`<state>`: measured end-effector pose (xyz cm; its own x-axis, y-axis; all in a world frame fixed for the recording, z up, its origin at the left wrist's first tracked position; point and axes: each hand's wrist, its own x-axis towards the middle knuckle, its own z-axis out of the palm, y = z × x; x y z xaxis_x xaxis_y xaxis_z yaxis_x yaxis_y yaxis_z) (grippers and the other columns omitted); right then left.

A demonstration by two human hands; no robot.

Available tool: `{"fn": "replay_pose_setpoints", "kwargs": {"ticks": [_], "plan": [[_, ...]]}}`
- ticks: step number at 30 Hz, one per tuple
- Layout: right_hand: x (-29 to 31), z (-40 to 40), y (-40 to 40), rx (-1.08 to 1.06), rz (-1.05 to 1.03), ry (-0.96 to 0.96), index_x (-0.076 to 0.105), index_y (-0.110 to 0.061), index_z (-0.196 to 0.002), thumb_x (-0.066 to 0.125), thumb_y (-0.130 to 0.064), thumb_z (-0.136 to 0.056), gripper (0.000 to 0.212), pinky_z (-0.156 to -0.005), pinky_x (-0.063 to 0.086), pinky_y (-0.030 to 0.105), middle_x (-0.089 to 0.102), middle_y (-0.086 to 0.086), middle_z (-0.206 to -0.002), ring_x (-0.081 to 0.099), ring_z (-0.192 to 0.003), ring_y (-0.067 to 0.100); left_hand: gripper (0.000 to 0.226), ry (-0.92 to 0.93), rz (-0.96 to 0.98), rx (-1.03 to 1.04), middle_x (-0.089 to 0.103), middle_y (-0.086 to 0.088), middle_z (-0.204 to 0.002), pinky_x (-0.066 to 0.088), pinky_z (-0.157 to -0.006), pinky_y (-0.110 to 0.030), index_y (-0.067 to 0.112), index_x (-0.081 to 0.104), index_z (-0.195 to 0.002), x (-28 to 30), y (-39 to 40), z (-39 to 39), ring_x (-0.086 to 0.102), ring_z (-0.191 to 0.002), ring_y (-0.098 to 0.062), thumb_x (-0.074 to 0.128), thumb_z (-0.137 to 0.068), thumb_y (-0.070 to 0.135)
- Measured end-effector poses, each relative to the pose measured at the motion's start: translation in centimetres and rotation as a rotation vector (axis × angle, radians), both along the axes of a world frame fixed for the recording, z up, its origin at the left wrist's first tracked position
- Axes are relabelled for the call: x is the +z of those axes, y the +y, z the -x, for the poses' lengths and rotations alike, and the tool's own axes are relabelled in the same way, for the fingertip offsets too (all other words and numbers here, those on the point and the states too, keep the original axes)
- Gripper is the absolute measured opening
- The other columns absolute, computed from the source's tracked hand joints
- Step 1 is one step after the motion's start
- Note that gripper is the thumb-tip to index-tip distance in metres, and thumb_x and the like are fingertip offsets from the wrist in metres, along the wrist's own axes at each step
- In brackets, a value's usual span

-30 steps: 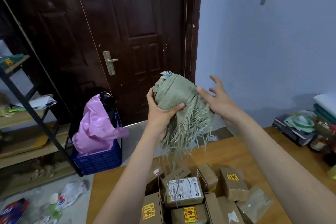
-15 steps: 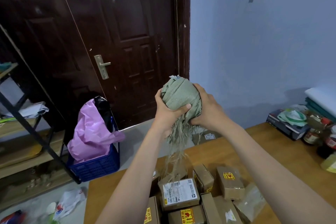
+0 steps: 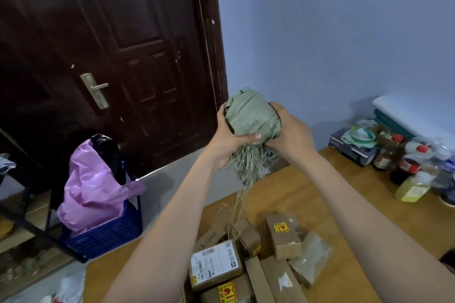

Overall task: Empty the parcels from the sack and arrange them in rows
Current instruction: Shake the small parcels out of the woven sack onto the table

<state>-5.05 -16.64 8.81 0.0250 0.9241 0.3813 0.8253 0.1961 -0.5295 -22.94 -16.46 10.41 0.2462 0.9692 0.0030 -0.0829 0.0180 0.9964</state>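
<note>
Both hands clasp one bundle. The left hand [image 3: 227, 140] curls round the near side of the sack [image 3: 251, 115], thumb pressed across its lower front, and the right hand [image 3: 286, 135] wraps the far side, fingers bent over the cloth. A second ago the right hand was spread open beside the sack, and the sack was looser; now both palms have closed in and squeezed it into a tight green ball. That suggests the emptying is finished and the sack is being wadded up to set aside, leaving the sorting to begin.

The balled sack is held in the air above the far edge of the wooden surface [image 3: 344, 204], in front of the door frame. Its long axis runs roughly top to bottom: the folded, rounded end points up, and the frayed end [image 3: 248, 167] points down, with loose threads trailing toward the pile below.

Beneath the forearms, the parcels [image 3: 285, 236] lie in a jumbled heap on the surface, touching and overlapping at odd angles, some with yellow stickers, one with a white shipping label [image 3: 214, 263]. No rows are formed yet.

Further out, bottles [image 3: 406, 167] crowd the right end of the surface. On the floor to the left stands a blue crate [image 3: 105, 233] holding a pink bag [image 3: 93, 187], near a dark wooden door [image 3: 123, 56].
</note>
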Motion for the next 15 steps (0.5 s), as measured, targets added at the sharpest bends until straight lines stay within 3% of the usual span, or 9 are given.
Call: {"fn": "replay_pose_setpoints", "kwargs": {"ticks": [7,11,13,15], "plan": [[-3.5,-6.8,1.1,-0.12,0.055,-0.045,0.041,-0.031,-0.139,0.07,-0.036,-0.078,0.068,-0.068,0.054,0.04,0.069,0.007,-0.099,0.065,-0.087,0.033,0.125,0.056,0.08,-0.088,0.038,0.003,-0.148,0.046,-0.102,-0.035,0.039,-0.001,-0.151,-5.0,3.7,-7.8,0.044,-0.133,-0.016,0.084,-0.07,-0.003],[-6.8,-11.4,1.8,-0.217,0.132,-0.092,0.041,-0.035,-0.138,0.067,-0.041,-0.077,0.067,-0.07,0.055,0.04,0.07,0.004,-0.1,0.066,-0.091,0.032,0.126,0.121,0.158,-0.165,0.037,-0.001,-0.15,0.043,-0.109,-0.044,0.038,0.002,-0.152,-8.8,5.9,-12.5,0.043,-0.134,-0.019,0.088,-0.068,0.003],[-8.9,-13.9,2.1,-0.271,0.178,-0.116,0.042,-0.038,-0.137,0.065,-0.042,-0.077,0.064,-0.065,0.053,0.037,0.068,0.004,-0.096,0.066,-0.088,0.03,0.13,0.212,0.181,-0.198,0.036,-0.004,-0.152,0.04,-0.111,-0.05,0.037,0.002,-0.151,-10.6,6.8,-15.1,0.041,-0.136,-0.022,0.093,-0.062,0.015],[-10.9,-16.1,2.3,-0.33,0.224,-0.135,0.042,-0.039,-0.137,0.063,-0.041,-0.078,0.062,-0.059,0.046,0.033,0.065,0.004,-0.091,0.065,-0.083,0.03,0.143,0.389,0.179,-0.195,0.027,-0.005,-0.155,0.036,-0.114,-0.053,0.04,0.004,-0.151,-12.4,7.8,-17.7,0.032,-0.142,-0.026,0.098,-0.044,0.044]]}}
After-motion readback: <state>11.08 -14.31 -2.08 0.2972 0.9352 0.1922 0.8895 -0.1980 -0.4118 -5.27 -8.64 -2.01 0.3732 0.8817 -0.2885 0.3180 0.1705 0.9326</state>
